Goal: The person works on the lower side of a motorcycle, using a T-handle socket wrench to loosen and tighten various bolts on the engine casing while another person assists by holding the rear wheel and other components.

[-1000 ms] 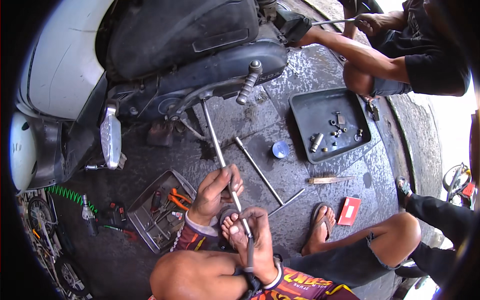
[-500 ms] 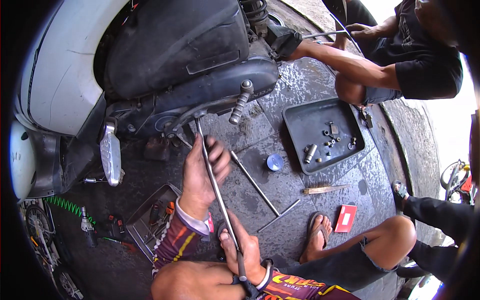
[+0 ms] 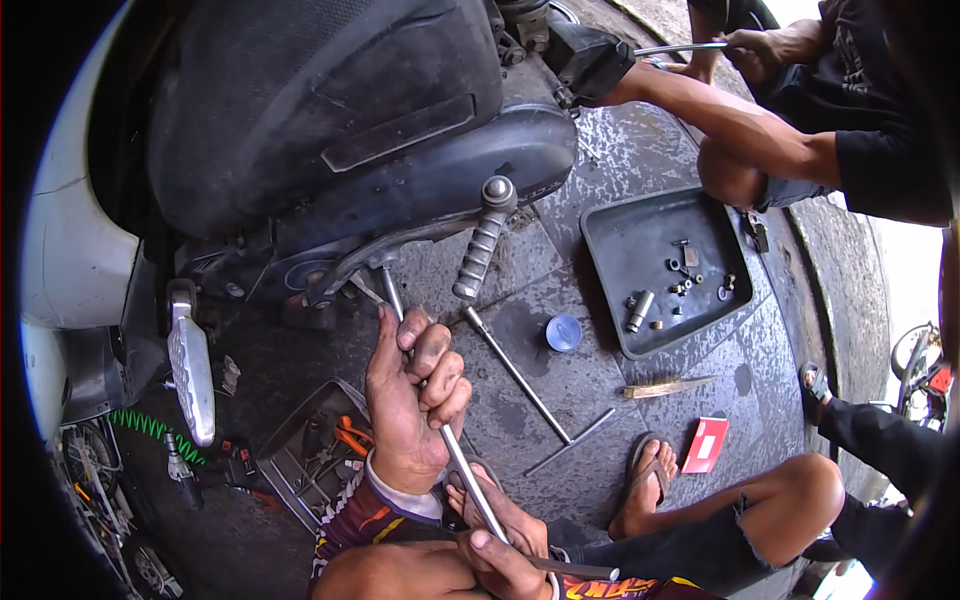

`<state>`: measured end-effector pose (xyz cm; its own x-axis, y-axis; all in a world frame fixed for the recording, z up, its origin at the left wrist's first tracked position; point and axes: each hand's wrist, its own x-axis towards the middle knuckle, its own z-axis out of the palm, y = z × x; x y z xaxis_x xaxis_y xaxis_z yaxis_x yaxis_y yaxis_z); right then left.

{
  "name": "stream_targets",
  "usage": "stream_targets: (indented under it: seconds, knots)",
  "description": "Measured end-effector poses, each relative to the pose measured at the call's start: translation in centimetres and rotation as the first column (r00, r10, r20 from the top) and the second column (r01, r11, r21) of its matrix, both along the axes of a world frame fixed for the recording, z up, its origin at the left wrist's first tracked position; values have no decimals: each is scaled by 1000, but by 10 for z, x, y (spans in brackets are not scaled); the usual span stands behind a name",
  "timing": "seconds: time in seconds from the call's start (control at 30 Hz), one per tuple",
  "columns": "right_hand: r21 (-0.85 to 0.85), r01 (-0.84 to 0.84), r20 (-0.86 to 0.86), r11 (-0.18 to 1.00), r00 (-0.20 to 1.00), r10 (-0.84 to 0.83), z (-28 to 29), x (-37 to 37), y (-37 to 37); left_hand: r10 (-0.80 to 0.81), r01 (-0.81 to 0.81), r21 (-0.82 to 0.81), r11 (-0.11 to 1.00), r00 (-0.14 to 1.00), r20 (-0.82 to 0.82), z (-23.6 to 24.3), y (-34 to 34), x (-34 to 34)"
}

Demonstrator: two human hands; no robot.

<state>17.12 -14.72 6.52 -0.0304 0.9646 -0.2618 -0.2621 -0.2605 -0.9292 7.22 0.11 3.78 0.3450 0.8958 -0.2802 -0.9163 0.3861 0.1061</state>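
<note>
A long T-handle wrench runs from the underside of the scooter's dark engine cover toward my lap. My left hand is wrapped round its shaft, fingers curled and smudged with grease. Lower down, my right hand grips it where the crossbar meets the shaft; one end of the bar sticks out to the right. The wrench's far tip sits against the case below the kick-start lever; the fastener there is hidden.
Another T-handle wrench lies on the floor. Nearby are a blue-lidded cup, a brush, a red packet and a black tray of small parts. A toolbox stands left. A co-worker's arm reaches to the scooter's rear.
The view has shifted closer to the scooter. My left hand has closed round the shaft from a looser hold. The wrench has turned, so its crossbar now points right.
</note>
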Motion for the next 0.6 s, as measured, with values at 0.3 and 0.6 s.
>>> stream_targets:
  seconds: [0.3, 0.6]
  knots:
    - [-144, -180, -251, 973, 958, 140, -51, 19, -3, 30, 0, 100, 995, 954, -298, -25, 1, 10]
    - [-299, -594, 608, 746, 484, 629, -145, 59, -37, -418, 247, -371, 895, 175, -891, -182, -65, -15]
